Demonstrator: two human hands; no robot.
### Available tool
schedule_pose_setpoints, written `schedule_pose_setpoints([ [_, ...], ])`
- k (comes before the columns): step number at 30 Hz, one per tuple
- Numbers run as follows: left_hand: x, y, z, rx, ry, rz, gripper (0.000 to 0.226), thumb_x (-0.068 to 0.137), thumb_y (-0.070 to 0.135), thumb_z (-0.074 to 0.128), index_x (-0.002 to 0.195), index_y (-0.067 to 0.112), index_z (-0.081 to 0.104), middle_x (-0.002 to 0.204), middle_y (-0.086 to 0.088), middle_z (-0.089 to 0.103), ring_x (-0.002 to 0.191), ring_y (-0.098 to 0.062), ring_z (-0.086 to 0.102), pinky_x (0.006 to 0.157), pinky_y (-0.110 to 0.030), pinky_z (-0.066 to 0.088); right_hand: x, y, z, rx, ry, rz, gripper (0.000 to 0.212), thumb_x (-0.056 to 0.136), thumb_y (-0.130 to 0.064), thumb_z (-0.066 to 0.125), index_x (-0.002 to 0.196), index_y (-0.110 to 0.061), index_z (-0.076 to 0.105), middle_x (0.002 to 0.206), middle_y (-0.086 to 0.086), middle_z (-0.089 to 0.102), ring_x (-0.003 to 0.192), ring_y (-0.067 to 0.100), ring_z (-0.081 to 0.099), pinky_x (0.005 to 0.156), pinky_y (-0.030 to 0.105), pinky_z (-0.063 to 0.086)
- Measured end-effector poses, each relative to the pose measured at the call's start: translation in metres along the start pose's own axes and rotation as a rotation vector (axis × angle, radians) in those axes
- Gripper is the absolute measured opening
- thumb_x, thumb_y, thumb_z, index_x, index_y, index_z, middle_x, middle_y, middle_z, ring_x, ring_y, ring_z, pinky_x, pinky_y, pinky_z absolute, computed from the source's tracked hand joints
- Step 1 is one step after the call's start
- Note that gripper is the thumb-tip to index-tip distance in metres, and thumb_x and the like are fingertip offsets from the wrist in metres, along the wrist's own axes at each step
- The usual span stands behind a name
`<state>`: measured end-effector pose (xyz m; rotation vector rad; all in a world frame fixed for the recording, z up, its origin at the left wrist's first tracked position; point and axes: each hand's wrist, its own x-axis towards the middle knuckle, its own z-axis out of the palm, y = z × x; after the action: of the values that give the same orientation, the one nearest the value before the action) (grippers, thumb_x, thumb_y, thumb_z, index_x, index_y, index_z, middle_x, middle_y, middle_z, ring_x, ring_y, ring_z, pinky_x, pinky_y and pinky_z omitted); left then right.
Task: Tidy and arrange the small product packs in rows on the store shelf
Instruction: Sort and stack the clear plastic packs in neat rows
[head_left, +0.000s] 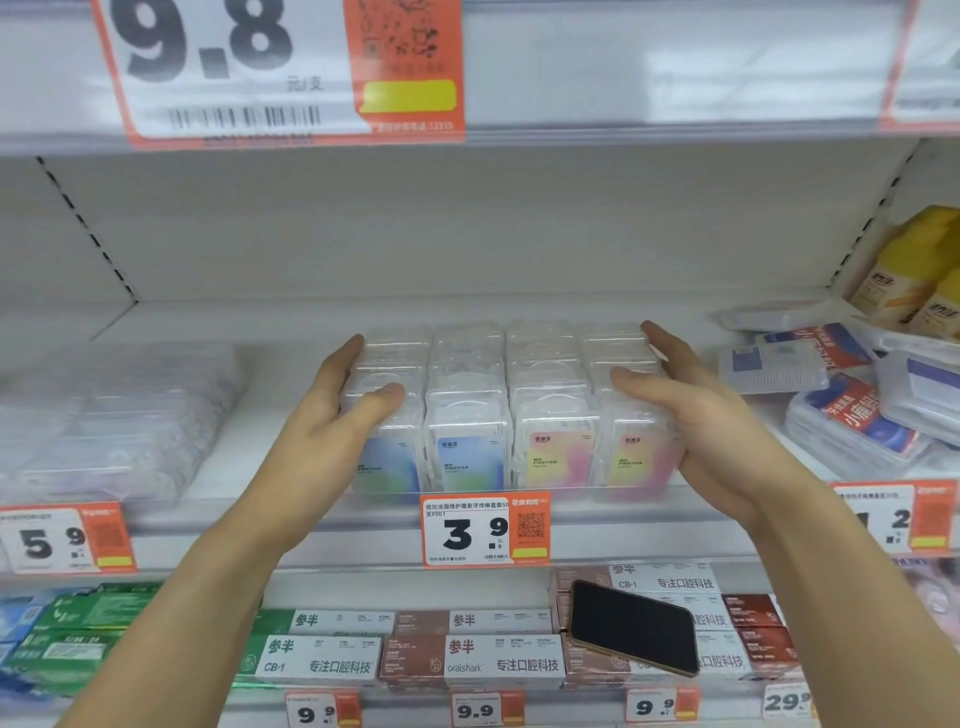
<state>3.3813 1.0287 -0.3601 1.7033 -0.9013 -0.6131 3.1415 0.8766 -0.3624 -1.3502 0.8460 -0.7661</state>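
Four rows of clear product packs (511, 410) stand side by side at the centre of the white store shelf (291, 322), their fronts just behind the 3.9 price tag (485, 529) at 6 o'clock of the block. The two front packs on the left carry blue labels; the two on the right, pink and yellow.

The left hand (332, 415) lies flat against the block's 9 o'clock side, fingers straight and pointing toward the shelf back, thumb resting on top of the leftmost row. The right hand (691, 410) mirrors it at 3 o'clock, fingers extended along the rightmost row, thumb laid over its top. Both hands are spread open, pressing the block between the palms rather than curling round any pack.

A black phone (631, 626) lies on boxes on the shelf below, at 5 o'clock.
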Motion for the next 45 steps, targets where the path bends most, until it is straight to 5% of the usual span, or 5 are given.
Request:
schedule_pose_setpoints([
  [12, 0.008, 0.008, -0.013, 0.013, 0.044, 0.001, 0.066, 0.069, 0.053, 0.06, 0.133, 0.04, 0.048, 0.128, 0.021, 0.054, 0.114, 0.006, 0.049, 0.101, -0.029, 0.036, 0.009, -0.008, -0.026, -0.104, 0.078, -0.098, 0.029, 0.097, -0.043, 0.055, 0.126, -0.048, 0.051, 0.14, -0.015, 0.054, 0.13, 0.011, 0.052, 0.105, 0.03, 0.042],
  [17, 0.03, 0.053, -0.001, 0.365, 0.095, 0.253, 0.031, 0.09, 0.039, 0.061, 0.12, 0.031, 0.059, 0.118, 0.015, 0.06, 0.11, -0.008, 0.055, 0.089, -0.023, 0.038, 0.021, -0.012, -0.022, -0.247, 0.057, -0.144, 0.036, 0.097, -0.046, 0.055, 0.132, -0.039, 0.056, 0.128, -0.019, 0.06, 0.119, -0.001, 0.055, 0.097, 0.025, 0.044],
  [25, 0.091, 0.069, 0.036, 0.833, -0.345, 0.181, 0.032, 0.099, 0.042, 0.038, 0.099, 0.021, 0.063, 0.104, 0.005, 0.064, 0.096, -0.016, 0.057, 0.087, -0.031, 0.044, 0.059, -0.048, 0.002, -0.557, 0.033, -0.385, 0.017, 0.094, -0.029, 0.064, 0.108, -0.023, 0.073, 0.103, -0.011, 0.072, 0.096, 0.004, 0.065, 0.081, 0.014, 0.05],
  [28, 0.096, 0.062, 0.039, 0.846, -0.361, 0.146, 0.04, 0.101, 0.039, 0.035, 0.075, 0.012, 0.05, 0.072, 0.003, 0.051, 0.069, -0.015, 0.048, 0.068, -0.028, 0.038, 0.068, -0.039, 0.012, -0.735, -0.088, -0.315, 0.017, 0.097, -0.031, 0.058, 0.104, -0.026, 0.072, 0.104, -0.012, 0.071, 0.099, 0.009, 0.066, 0.083, 0.022, 0.052],
  [45, 0.092, 0.061, 0.042, 0.811, -0.398, 0.131, 0.039, 0.102, 0.038, 0.035, 0.096, 0.006, 0.056, 0.078, 0.001, 0.051, 0.071, -0.015, 0.045, 0.069, -0.03, 0.037, 0.077, -0.035, 0.015, -0.796, -0.163, -0.261, 0.026, 0.101, -0.023, 0.047, 0.105, -0.031, 0.071, 0.106, -0.004, 0.072, 0.097, 0.016, 0.067, 0.089, 0.031, 0.05],
])
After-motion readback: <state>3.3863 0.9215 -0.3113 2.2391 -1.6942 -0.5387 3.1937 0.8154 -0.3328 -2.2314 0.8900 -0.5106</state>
